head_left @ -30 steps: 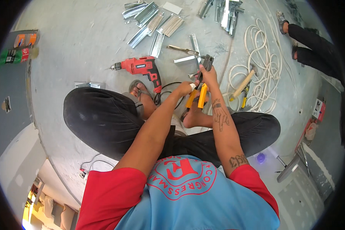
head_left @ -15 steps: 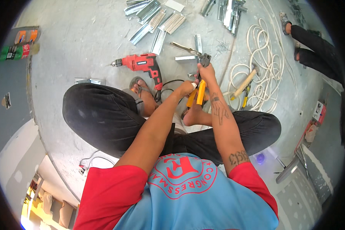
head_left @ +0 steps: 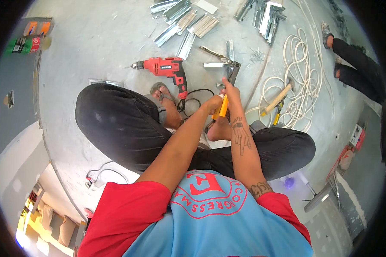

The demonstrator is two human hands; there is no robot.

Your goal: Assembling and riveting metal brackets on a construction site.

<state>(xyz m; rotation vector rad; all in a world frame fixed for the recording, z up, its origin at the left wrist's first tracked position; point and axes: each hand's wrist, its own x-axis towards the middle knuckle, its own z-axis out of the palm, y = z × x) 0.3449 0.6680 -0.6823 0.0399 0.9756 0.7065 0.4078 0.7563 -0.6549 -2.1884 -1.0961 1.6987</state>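
Both my hands are on a hand riveter [head_left: 233,73] with a dark head and yellow handles, held between my bent legs. My right hand [head_left: 231,91] is closed around it below the head. My left hand [head_left: 213,104] is closed at the yellow handles, lower and to the left. The handles lie near each other, partly hidden by my fingers. Just beyond the riveter's head is a short silver metal piece [head_left: 215,65] on the floor, beside a pair of locking pliers [head_left: 213,53]. A red power drill [head_left: 164,67] lies to the left, its bit pointing left.
Cut metal channel pieces [head_left: 186,45] are piled ahead, with more metal profiles [head_left: 269,21] farther right. Several thin pins [head_left: 256,54] are scattered nearby. A coiled white cable [head_left: 302,64] and a wooden-handled hammer [head_left: 275,101] lie right. Another person's legs [head_left: 356,64] show far right.
My right hand has moved lower on the riveter, nearer its handles. The two yellow handles appear closer together. The whole view has shifted slightly.
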